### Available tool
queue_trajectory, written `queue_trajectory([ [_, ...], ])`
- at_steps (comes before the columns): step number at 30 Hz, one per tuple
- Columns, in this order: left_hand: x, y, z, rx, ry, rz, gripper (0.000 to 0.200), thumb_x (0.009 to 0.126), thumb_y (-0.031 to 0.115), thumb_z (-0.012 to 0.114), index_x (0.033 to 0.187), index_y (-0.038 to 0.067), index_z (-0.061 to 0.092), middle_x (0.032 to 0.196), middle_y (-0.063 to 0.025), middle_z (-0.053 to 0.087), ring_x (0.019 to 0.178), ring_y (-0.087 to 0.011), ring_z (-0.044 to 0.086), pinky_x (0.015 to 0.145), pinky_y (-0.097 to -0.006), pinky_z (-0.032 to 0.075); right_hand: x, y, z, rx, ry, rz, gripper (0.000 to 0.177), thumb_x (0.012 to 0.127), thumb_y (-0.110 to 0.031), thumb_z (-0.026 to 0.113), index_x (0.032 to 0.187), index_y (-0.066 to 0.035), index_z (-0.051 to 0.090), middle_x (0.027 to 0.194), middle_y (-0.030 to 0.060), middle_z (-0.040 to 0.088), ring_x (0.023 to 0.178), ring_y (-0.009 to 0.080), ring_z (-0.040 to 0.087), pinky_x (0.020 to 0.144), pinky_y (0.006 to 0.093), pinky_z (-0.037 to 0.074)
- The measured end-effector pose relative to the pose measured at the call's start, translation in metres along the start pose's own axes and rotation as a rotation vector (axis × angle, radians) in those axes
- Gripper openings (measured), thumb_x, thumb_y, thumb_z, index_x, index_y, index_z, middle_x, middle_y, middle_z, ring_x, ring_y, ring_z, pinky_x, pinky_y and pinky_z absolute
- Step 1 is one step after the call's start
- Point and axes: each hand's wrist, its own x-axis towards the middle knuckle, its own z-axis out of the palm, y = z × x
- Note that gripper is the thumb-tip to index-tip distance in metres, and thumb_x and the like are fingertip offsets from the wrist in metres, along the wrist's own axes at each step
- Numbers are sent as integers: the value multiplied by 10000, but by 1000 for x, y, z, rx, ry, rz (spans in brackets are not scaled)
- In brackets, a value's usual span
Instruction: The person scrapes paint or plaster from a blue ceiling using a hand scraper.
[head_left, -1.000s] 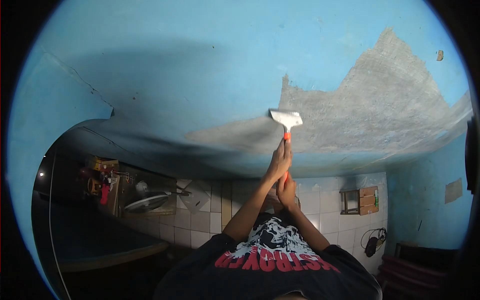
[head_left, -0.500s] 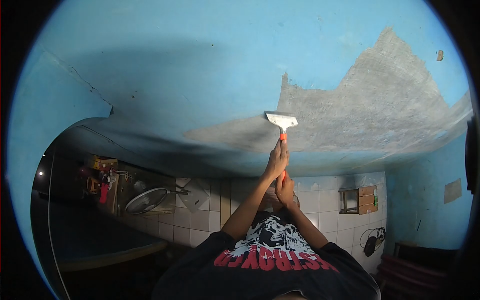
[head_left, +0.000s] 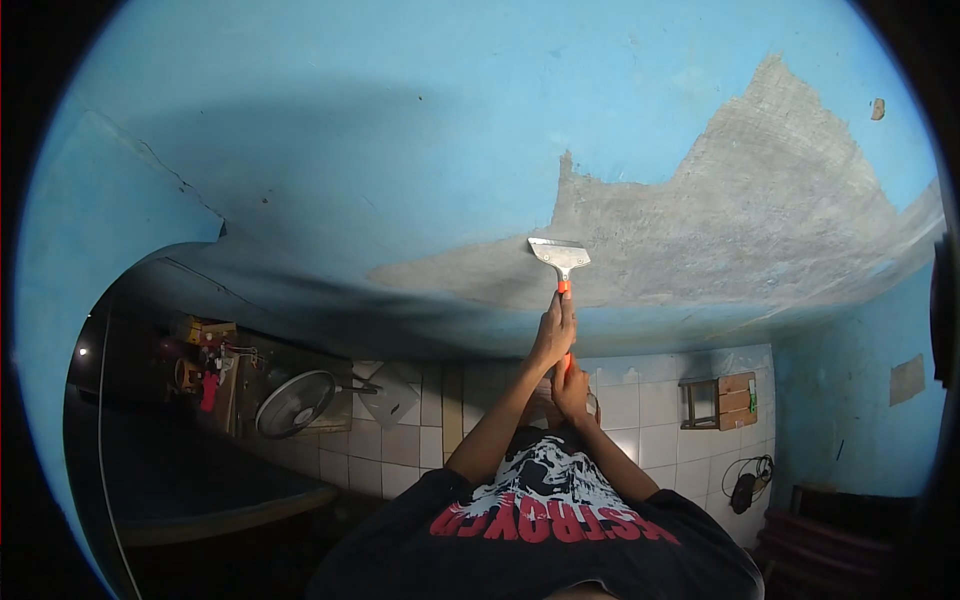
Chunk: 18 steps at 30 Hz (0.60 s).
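Observation:
A scraper [head_left: 561,254] with a wide metal blade and an orange handle points up at the blue wall [head_left: 400,150]. Its blade overlaps the lower left edge of a bare grey patch [head_left: 740,190] where the paint is off. My left hand [head_left: 553,330] is closed around the upper handle, just below the metal head. Lower down, my right hand [head_left: 571,390] wraps the handle's end. Both arms stretch forward from my body, and most of the handle is hidden by the fingers.
A small wooden stool [head_left: 720,402] and a coiled black cable [head_left: 748,482] lie on the tiled floor [head_left: 655,440] to the right. To the left is a round fan [head_left: 297,404]. A dark tabletop edge [head_left: 230,513] juts in at lower left.
The scraper and both hands have come slightly down, toward my body. Its blade has moved from the paint edge down over the grey area. Both hands keep their grip.

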Motion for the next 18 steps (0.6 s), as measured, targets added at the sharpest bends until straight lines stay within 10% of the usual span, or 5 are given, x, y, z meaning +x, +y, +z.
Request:
queue_trajectory([
  [6,-1,38,1,-39,-40,101,436,1083,503,359,975,84,413,651,5,394,469,-73,373,418,-241,316,13,-24,-14,106,-75,83,295,1030,-237,524,1058,50,587,803,311,633,711,516,607,617,553,452],
  [8,20,-37,-3,191,29,450,433,1084,502,354,980,86,413,659,8,390,468,-77,380,413,-245,315,8,-6,-6,127,-89,89,297,1032,-242,521,1060,46,591,812,311,635,714,515,609,622,549,455],
  [12,4,-7,-4,12,-18,-22,454,1079,470,356,1150,27,429,663,-97,488,466,-210,512,416,-353,401,-1,1,-5,121,-37,26,350,1056,-265,496,884,29,579,562,133,593,433,208,589,426,369,425],
  [15,5,5,-2,-64,-42,-34,528,1063,555,338,1142,43,440,659,-70,502,451,-182,489,418,-337,403,-1,-13,-16,75,-108,123,320,1045,-275,511,970,26,590,757,259,650,676,473,631,585,522,458],
  [18,6,-7,1,-16,19,-15,513,1065,538,353,1153,40,439,657,-75,506,443,-189,492,418,-341,417,2,3,-10,139,-36,-19,361,1056,-281,505,891,32,576,538,129,581,436,215,592,433,374,429],
])
